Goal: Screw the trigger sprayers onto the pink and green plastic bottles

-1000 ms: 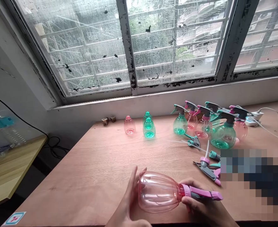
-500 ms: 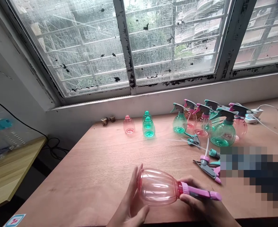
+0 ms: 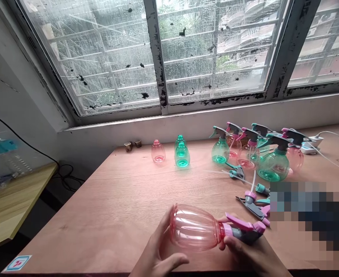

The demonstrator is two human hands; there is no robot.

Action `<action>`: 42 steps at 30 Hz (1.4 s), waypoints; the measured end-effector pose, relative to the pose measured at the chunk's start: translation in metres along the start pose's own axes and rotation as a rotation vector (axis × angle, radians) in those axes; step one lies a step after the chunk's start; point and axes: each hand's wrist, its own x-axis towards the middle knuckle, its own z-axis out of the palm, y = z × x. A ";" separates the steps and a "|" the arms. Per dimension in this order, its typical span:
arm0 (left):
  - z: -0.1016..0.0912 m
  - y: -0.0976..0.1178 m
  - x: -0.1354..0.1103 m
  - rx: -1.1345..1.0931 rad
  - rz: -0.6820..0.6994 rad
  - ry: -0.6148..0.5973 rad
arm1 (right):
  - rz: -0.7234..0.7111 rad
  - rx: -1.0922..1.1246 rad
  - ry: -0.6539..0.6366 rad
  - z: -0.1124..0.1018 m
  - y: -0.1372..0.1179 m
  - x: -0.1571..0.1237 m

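Trigger (image 3: pixel 241 223) rolled up — left fingers (image 3: pixel 167 227) spread on pink bottle (image 3: pixel 194 227), right fingers (image 3: pixel 229 241) pinching neck (image 3: pixel 227 230).

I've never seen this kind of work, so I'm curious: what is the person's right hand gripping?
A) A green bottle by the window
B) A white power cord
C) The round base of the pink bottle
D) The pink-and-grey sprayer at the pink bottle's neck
D. The right hand curls around the pink-and-grey trigger sprayer at the neck of the clear pink bottle, while the left hand holds the bottle's round base.
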 end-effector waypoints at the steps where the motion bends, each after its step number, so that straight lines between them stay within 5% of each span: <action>1: 0.001 -0.001 0.001 -0.055 0.007 0.012 | -0.018 -0.013 0.010 0.000 0.000 0.000; 5: -0.001 -0.003 0.005 -0.225 -0.002 0.084 | -0.152 -0.168 0.065 -0.002 0.000 0.000; 9: -0.005 0.001 0.004 -0.175 -0.051 0.049 | -0.139 -0.219 0.041 -0.003 0.000 0.000; 16: -0.006 0.008 -0.007 -0.288 0.034 -0.177 | 0.025 0.125 -0.120 -0.004 0.007 0.003; 24: -0.011 0.000 -0.004 -0.122 -0.025 -0.015 | -0.167 -0.395 0.045 0.002 -0.001 0.000; 31: -0.007 0.007 -0.003 -0.141 -0.097 -0.011 | -0.194 -0.331 -0.076 -0.006 0.002 0.007; 37: -0.005 0.005 -0.003 -0.172 -0.021 -0.040 | -0.242 -0.253 0.052 -0.002 0.005 0.002; 42: -0.007 0.009 -0.002 -0.210 -0.069 -0.045 | -0.479 -0.307 0.003 0.002 0.008 0.002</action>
